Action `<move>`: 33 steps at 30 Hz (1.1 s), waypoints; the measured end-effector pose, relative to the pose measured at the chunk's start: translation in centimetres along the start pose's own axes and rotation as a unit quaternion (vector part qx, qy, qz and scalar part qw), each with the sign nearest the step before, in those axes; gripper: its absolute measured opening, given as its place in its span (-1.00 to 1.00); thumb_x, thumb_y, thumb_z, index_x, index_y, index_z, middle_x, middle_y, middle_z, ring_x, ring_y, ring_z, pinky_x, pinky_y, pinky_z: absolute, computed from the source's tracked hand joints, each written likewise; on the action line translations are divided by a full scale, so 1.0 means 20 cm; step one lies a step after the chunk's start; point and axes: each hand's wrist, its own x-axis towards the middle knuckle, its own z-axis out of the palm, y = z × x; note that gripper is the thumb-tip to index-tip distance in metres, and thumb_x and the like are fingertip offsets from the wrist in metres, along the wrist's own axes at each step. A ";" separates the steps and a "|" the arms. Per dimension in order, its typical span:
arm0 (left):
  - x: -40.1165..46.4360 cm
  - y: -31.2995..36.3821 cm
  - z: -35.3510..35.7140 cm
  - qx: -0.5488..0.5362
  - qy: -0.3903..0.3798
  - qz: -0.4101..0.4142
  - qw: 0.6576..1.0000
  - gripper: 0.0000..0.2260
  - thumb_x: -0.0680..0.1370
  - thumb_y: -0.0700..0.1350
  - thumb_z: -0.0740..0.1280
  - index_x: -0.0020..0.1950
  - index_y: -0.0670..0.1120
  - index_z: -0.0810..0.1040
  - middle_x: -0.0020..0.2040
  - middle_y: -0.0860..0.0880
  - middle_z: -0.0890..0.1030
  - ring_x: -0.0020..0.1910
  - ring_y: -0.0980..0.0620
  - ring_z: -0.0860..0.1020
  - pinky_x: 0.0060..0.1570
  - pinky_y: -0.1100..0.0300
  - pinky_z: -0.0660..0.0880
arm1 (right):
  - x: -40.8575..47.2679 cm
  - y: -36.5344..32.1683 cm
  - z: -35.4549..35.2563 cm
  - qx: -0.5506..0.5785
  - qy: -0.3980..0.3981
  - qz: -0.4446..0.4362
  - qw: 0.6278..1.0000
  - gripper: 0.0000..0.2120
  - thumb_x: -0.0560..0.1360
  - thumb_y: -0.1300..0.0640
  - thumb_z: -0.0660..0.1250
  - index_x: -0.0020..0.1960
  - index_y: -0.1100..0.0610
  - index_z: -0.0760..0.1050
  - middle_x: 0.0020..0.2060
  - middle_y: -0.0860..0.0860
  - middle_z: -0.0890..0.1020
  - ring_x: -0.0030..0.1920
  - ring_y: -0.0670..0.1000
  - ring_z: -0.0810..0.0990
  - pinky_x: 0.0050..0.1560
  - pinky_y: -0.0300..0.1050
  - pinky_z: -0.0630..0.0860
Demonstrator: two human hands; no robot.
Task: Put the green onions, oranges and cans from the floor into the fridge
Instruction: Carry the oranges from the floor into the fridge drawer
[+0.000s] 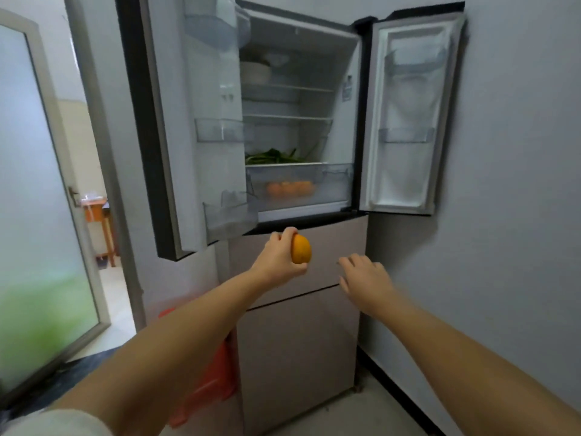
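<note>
One orange (301,248) is held in the left hand (279,258) grip; the right hand (366,280), spread empty, should pull out the crisper drawer (333,176) before placement.

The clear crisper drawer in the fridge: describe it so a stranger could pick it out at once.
Start at the fridge with both upper doors swung open and look at the bottom of its lit compartment. Just under the shelf bearing the green onions sits the clear drawer. Unlike the bare wire shelves above, it is a see-through box with oranges showing through its front.
</note>
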 end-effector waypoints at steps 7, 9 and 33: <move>0.81 -0.02 -0.08 -0.013 0.031 0.028 0.999 -0.39 0.43 -0.03 0.45 0.38 0.00 0.23 0.27 -0.14 0.33 0.18 -0.14 0.44 0.13 0.03 0.46 | 0.81 0.26 0.01 0.043 0.066 0.018 0.997 -0.62 0.61 0.03 0.10 0.40 0.11 0.28 0.27 0.10 0.44 0.25 0.15 0.41 0.11 0.04 0.38; 1.00 -0.06 -0.05 -0.008 0.030 0.022 0.999 -0.39 0.42 -0.02 0.46 0.38 0.02 0.24 0.28 -0.14 0.34 0.19 -0.15 0.43 0.13 0.02 0.47 | 0.99 0.34 0.07 0.051 0.079 0.016 0.995 -0.63 0.60 0.02 0.11 0.37 0.11 0.31 0.24 0.11 0.46 0.21 0.15 0.44 0.09 0.05 0.40; 3.25 -0.39 -0.01 0.130 0.004 -0.035 0.991 -0.44 0.41 0.01 0.47 0.32 -0.04 0.32 0.18 -0.07 0.50 0.06 -0.03 0.50 0.03 0.12 0.47 | 3.63 1.06 0.36 0.112 -0.010 -0.130 0.985 -0.68 0.59 0.08 0.15 0.26 0.21 0.45 0.24 0.19 0.54 0.22 0.20 0.50 0.15 -0.03 0.41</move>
